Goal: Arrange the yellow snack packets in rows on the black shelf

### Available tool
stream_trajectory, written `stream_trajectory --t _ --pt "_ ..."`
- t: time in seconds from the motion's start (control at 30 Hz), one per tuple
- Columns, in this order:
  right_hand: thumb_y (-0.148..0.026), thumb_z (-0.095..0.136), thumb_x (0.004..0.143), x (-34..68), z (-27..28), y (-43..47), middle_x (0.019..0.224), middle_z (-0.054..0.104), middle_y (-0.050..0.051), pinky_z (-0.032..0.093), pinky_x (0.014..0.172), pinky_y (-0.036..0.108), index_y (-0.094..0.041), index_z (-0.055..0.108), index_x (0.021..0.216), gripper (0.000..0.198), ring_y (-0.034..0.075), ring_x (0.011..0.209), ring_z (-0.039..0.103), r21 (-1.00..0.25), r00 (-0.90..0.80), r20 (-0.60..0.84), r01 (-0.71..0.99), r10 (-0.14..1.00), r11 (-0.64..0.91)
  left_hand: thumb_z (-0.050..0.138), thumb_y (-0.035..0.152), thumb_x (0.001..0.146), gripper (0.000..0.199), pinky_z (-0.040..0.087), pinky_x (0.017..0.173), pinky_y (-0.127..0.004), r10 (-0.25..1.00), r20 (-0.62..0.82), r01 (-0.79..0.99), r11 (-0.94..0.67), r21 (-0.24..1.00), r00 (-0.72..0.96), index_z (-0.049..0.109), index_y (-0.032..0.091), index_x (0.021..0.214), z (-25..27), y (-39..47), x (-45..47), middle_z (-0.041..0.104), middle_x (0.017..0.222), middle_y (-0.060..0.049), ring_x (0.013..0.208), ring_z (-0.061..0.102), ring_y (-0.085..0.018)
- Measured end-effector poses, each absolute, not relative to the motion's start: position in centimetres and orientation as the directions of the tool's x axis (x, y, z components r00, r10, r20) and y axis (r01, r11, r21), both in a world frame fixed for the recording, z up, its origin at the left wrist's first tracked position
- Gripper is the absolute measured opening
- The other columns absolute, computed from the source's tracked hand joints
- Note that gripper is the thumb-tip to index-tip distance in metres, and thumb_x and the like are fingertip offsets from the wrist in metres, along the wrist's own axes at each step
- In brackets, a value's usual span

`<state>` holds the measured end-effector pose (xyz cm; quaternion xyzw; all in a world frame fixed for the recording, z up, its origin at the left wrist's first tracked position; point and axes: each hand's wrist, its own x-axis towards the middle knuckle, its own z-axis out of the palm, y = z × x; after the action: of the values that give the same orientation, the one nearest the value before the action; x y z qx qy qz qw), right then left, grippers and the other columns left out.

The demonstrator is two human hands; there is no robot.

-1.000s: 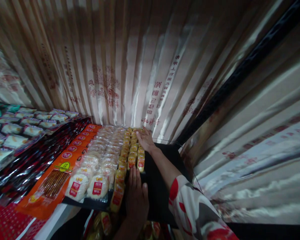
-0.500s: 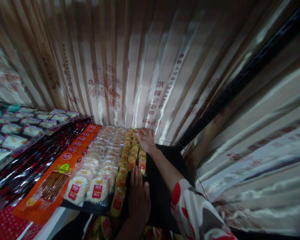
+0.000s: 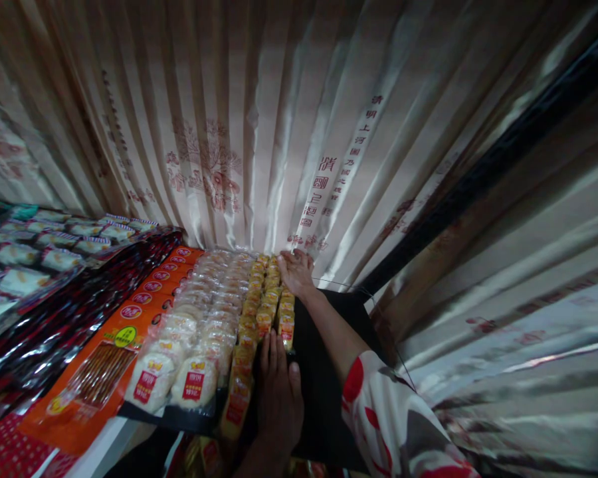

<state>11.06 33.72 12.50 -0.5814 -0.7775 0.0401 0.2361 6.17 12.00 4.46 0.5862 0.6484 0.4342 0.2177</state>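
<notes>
Small yellow-wrapped snack packs [image 3: 266, 320] stand in close rows on a black board [image 3: 323, 398]. My left hand [image 3: 280, 392] lies at the near end of the shorter rows, fingers stretched forward, fingertips against the front packs. Around the far end of the rightmost row [image 3: 286, 318] is my right hand [image 3: 298, 272], its fingers partly bent and apart, touching the packs there. What its fingertips press on is hidden. Left of the yellow packs stand two rows of clear-wrapped round white crackers [image 3: 194, 380], with red labels on the front ones.
Orange snack bags [image 3: 104, 372] overlap in a row left of the crackers, beside dark shiny packets [image 3: 80, 312]. White packets [image 3: 24, 279] lie farther left. A pleated printed curtain [image 3: 259, 133] hangs behind. A dark pole [image 3: 458, 186] slants up at right, with a thin cord near it.
My right hand has shifted slightly right at the rows' far end, and its fingers look more bent. My left hand stays against the front packs. The view has tilted slightly.
</notes>
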Motion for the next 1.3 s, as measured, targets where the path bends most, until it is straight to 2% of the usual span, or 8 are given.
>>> stream_trajectory --t 0.17,0.37,0.57,0.7,0.87,0.97,1.1,1.3 --pt "-0.046 0.019 0.094 11.7 12.2 34.3 0.119 0.062 -0.004 0.008 0.106 0.056 -0.03 0.068 0.101 0.052 0.028 0.128 0.029 -0.294 -0.263 0.291 0.89 0.92 0.348 0.029 0.028 0.092 0.05 0.027 0.112 -0.045 0.942 0.244 0.53 -0.087 0.843 -0.232 0.03 0.014 0.14 4.1 12.0 6.2 0.029 0.148 -0.01 0.139 0.018 -0.022" --pt "-0.043 0.017 0.095 11.7 11.6 34.6 0.117 0.063 -0.003 0.014 0.104 0.054 -0.031 0.063 0.11 0.05 0.026 0.124 0.034 -0.347 -0.23 0.293 0.879 0.928 0.328 0.027 0.028 0.092 0.05 0.027 0.111 -0.046 0.952 0.213 0.543 -0.062 0.837 -0.219 0.029 0.012 0.14 4.4 12.0 6.1 0.028 0.147 -0.011 0.139 0.018 -0.023" --pt "-0.039 0.046 0.085 10.8 11.4 35.0 0.117 0.064 -0.002 0.013 0.104 0.052 -0.029 0.063 0.111 0.032 0.027 0.123 0.034 -0.277 -0.31 0.291 0.878 0.905 0.39 0.028 0.029 0.092 0.051 0.028 0.112 -0.045 0.955 0.199 0.536 -0.052 0.843 -0.22 0.03 0.011 0.14 4.7 12.0 6.0 0.028 0.147 -0.011 0.139 0.017 -0.022" --pt "-0.036 0.048 0.084 10.3 11.8 34.8 0.114 0.065 -0.004 0.01 0.105 0.052 -0.032 0.063 0.11 0.031 0.026 0.122 0.035 -0.284 -0.308 0.296 0.875 0.904 0.392 0.027 0.028 0.092 0.05 0.027 0.112 -0.046 0.962 0.173 0.531 -0.036 0.846 -0.21 0.03 0.012 0.14 5.0 12.0 5.9 0.029 0.147 -0.011 0.138 0.019 -0.023" --pt "-0.026 0.044 0.085 10.8 12.5 34.7 0.117 0.064 0.0 0.02 0.102 0.047 -0.027 0.061 0.116 0.035 0.026 0.122 0.036 -0.322 -0.27 0.291 0.876 0.918 0.36 0.025 0.028 0.093 0.052 0.028 0.111 -0.046 0.968 0.159 0.564 -0.024 0.825 -0.192 0.029 0.007 0.14 5.2 12.2 5.8 0.026 0.148 -0.013 0.139 0.018 -0.023" --pt "-0.02 0.049 0.082 11.7 13.2 34.4 0.108 0.068 0.001 0.023 0.1 0.044 -0.027 0.066 0.107 0.031 0.025 0.116 0.042 -0.252 -0.386 0.3 0.85 0.872 0.463 0.024 0.027 0.093 0.051 0.027 0.111 -0.047 0.97 0.153 0.575 -0.016 0.818 -0.19 0.029 0.008 0.14 5.4 12.1 5.8 0.026 0.148 -0.013 0.139 0.018 -0.023" --pt "-0.027 0.06 0.077 12.8 13.9 33.5 0.105 0.067 0.004 0.022 0.097 0.044 -0.027 0.069 0.1 0.025 0.026 0.111 0.044 -0.147 -0.534 0.281 0.797 0.797 0.586 0.023 0.024 0.093 0.05 0.026 0.112 -0.046 0.973 0.134 0.577 -0.001 0.817 -0.188 0.029 0.009 0.14 5.9 12.0 5.7 0.026 0.148 -0.011 0.139 0.017 -0.022" --pt "-0.026 0.067 0.072 12.8 14.2 33.0 0.105 0.066 0.006 0.019 0.096 0.045 -0.025 0.069 0.1 0.027 0.027 0.111 0.044 -0.087 -0.517 0.231 0.833 0.824 0.547 0.023 0.025 0.092 0.051 0.025 0.113 -0.043 0.973 0.136 0.576 -0.005 0.818 -0.185 0.03 0.006 0.139 6.0 12.1 5.7 0.027 0.148 -0.012 0.139 0.016 -0.021"
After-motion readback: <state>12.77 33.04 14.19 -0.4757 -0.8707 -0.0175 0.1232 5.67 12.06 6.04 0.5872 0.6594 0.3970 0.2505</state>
